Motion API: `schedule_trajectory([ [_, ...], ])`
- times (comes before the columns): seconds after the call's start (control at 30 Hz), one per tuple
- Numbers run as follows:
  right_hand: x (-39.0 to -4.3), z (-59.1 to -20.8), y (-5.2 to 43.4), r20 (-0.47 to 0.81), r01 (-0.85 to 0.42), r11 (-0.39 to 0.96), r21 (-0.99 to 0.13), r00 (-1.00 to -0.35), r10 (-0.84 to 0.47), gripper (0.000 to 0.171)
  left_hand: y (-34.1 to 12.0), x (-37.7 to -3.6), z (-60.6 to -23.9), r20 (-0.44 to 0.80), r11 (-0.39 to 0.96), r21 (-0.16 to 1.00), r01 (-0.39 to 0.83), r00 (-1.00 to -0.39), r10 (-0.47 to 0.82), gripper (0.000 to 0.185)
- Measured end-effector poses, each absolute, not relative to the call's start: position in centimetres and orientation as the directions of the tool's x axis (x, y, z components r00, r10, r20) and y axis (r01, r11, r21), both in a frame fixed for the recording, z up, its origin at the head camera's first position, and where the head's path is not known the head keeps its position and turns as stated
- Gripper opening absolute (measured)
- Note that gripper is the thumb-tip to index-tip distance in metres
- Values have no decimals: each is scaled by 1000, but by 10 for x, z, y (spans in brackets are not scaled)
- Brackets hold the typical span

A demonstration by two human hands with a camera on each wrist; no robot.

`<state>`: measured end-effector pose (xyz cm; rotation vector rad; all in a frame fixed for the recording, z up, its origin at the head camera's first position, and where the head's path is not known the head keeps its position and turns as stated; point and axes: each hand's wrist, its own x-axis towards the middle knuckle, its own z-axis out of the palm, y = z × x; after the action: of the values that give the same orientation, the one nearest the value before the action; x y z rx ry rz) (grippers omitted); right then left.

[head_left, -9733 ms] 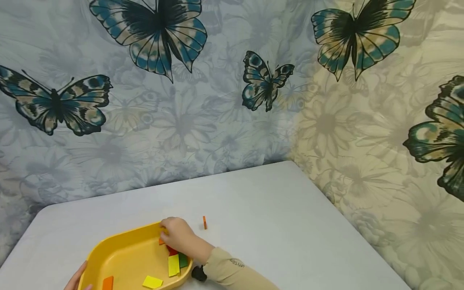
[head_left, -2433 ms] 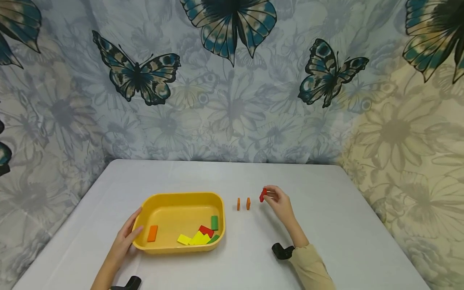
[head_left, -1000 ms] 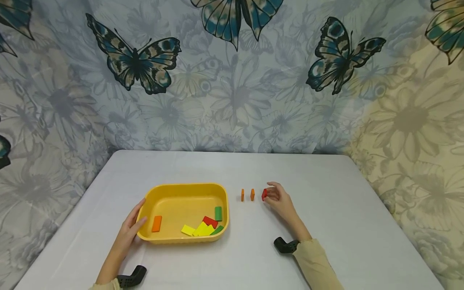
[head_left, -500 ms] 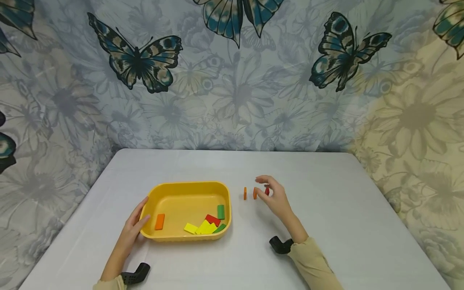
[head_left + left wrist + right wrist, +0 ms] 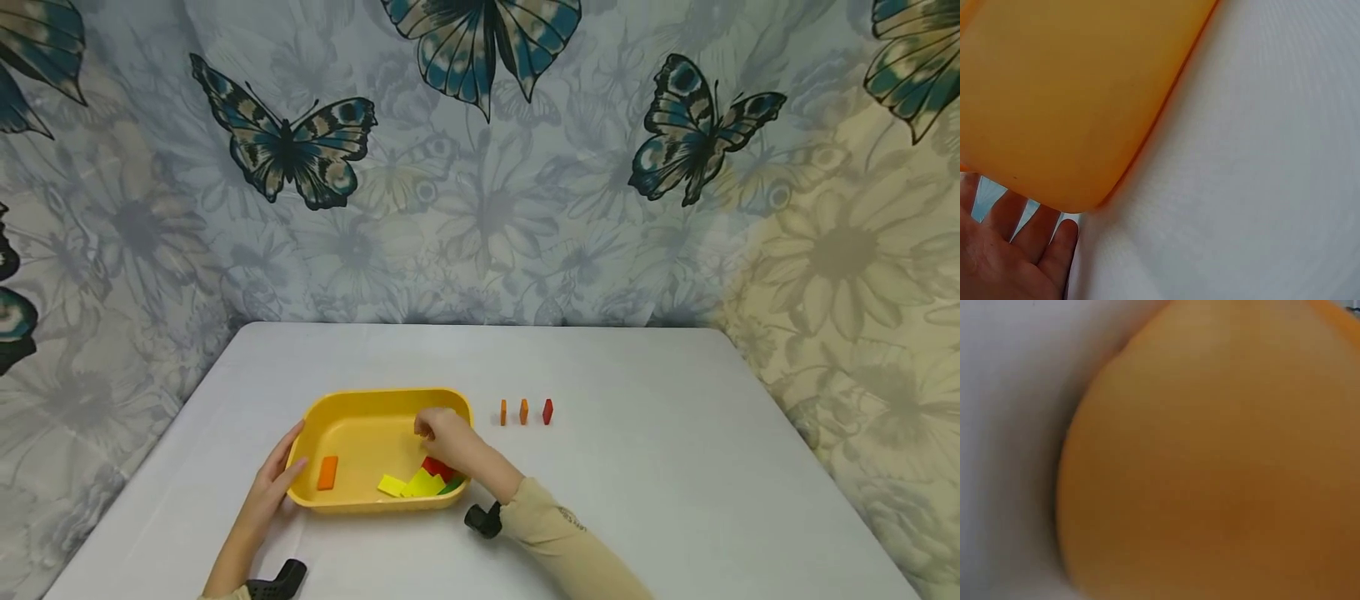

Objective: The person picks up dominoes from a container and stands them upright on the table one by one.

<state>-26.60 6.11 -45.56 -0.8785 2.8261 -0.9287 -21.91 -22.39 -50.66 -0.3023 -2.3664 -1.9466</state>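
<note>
As right hand (image 5: 442, 433) reaches, tray (image 5: 352, 400) beneath

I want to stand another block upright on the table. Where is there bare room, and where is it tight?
Bare table lies right of the red block and behind the row. It is tight between the yellow tray and the two orange blocks, and inside the tray, where the right hand reaches; the left hand rests against its left wall.

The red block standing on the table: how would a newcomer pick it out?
Find the yellow tray on the grey table. Right of it three small blocks stand in a row. The red block is farthest from the tray; the other two are orange.
</note>
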Motion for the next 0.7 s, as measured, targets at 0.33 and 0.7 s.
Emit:
schedule_trajectory([
  [0.33,-255,-459,52,-67,-504,833,-229,-846,-530,10,-220,-219,-507,154,182,968,171,-983,105,51],
  [0.7,-252,-462,50,-22,-480,869,-120,-874,-486,4,-220,-218,-505,134,202,968,150,-987,90,52],
])
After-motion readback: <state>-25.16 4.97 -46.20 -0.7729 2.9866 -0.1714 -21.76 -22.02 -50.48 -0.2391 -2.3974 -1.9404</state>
